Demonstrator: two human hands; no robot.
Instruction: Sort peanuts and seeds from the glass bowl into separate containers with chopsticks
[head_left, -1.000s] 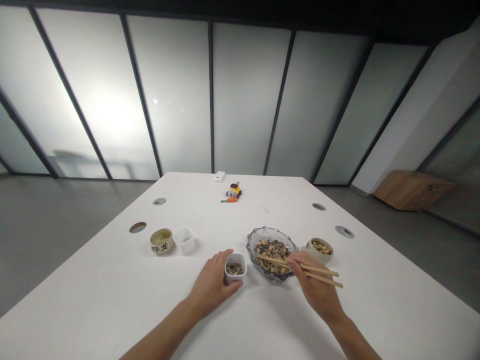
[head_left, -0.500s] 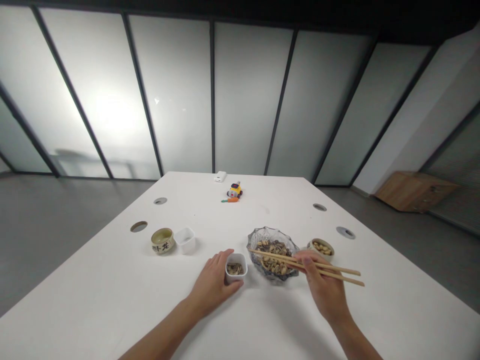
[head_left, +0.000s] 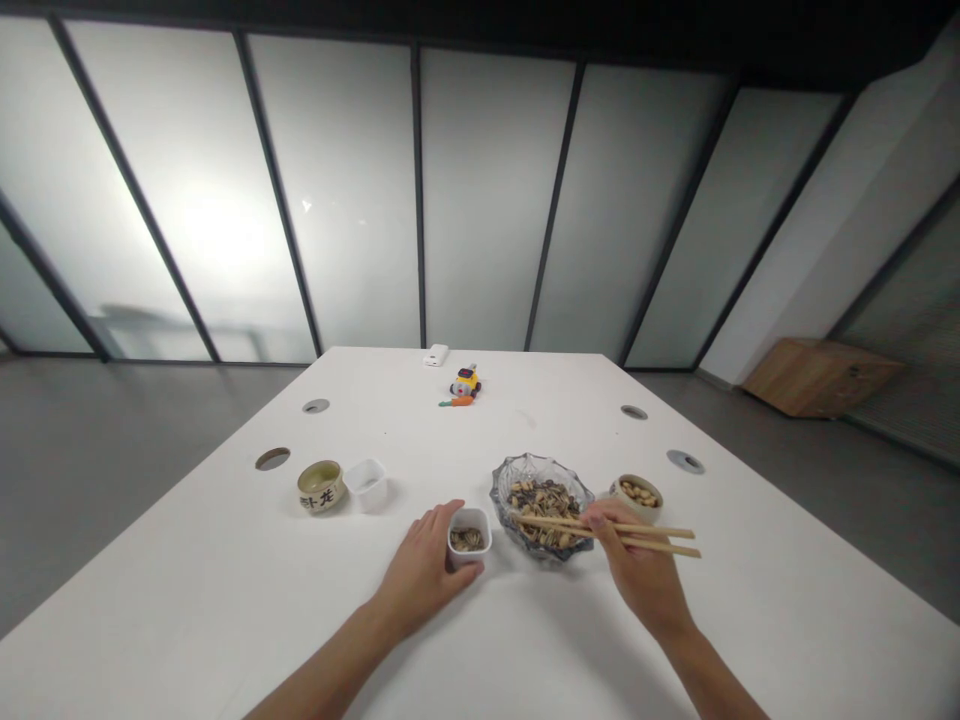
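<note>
- L hand (head_left: 420, 565), lower ctr of frame: curled round L side of small white cup (head_left: 469, 561), thumb at near side, fingers at far side; grip narrow, holding cup. Cup looks upright on table (head_left: 225, 590), seeds (head_left: 467, 541) inside.
- R hand (head_left: 637, 575), lower right of ctr: closed on pair of chopsticks (head_left: 660, 531), back ends pointing right.
- Sticks reach over glass bowl (head_left: 540, 467), ctr-right of frame; bowl holds seed/nut mix (head_left: 544, 503).
- Change vs ~0.5 s ago: stick tips were out by bowl's L rim, now pulled back in & lower over the mix; R hand shifted a bit left/down w/ them. L hand + cup unchanged.
- Meaning (judgement): sticks look back at picking in the mix, not delivering to cup; L hand just steadies cup.
- Can't tell if anything's pinched btwn tips; too small.
- Nut bowl (head_left: 646, 515) just beside R hand, right of glass bowl.
- Left-ctr of frame: ceramic bowl w/ dark characters (head_left: 321, 497), 2nd white container (head_left: 367, 497) beside it.
- Upper ctr of tabletop: toy car (head_left: 466, 384), orange carrot-like item (head_left: 460, 402), white device (head_left: 436, 355) behind.
</note>
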